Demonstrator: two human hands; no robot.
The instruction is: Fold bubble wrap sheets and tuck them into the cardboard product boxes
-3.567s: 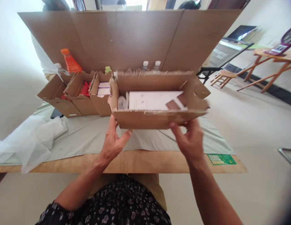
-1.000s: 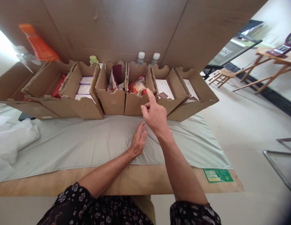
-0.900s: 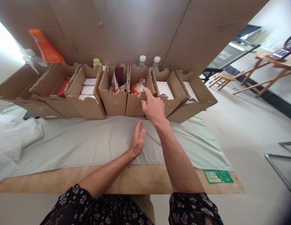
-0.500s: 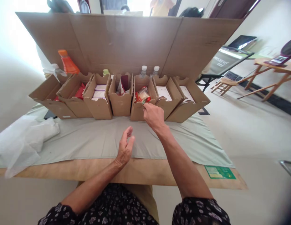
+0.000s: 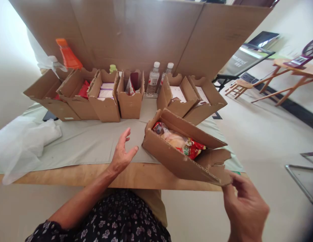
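Note:
My right hand (image 5: 243, 201) pinches the near end of a cardboard box (image 5: 179, 161), which is turned at an angle and reaches over the table's front edge. Inside the box lies a red and clear snack packet (image 5: 178, 141). My left hand (image 5: 123, 151) hovers above the cloth to the left of the box, fingers apart and holding nothing. Behind stand more open cardboard boxes, among them one with a dark red and white packet (image 5: 132, 85) and one with white packs edged in purple (image 5: 106, 91). A gap in the row shows two clear bottles (image 5: 152, 80).
A tall cardboard panel (image 5: 136, 33) stands behind the boxes. An orange bottle (image 5: 68, 55) is at the back left. Crumpled translucent plastic (image 5: 27, 144) lies on the left of the cloth. A folding chair (image 5: 242, 64) and a wooden stool (image 5: 238, 87) stand to the right.
The box with the snack packet has come out of the row, towards me and rightward, in my right hand. My left hand has moved slightly left, its fingers more spread.

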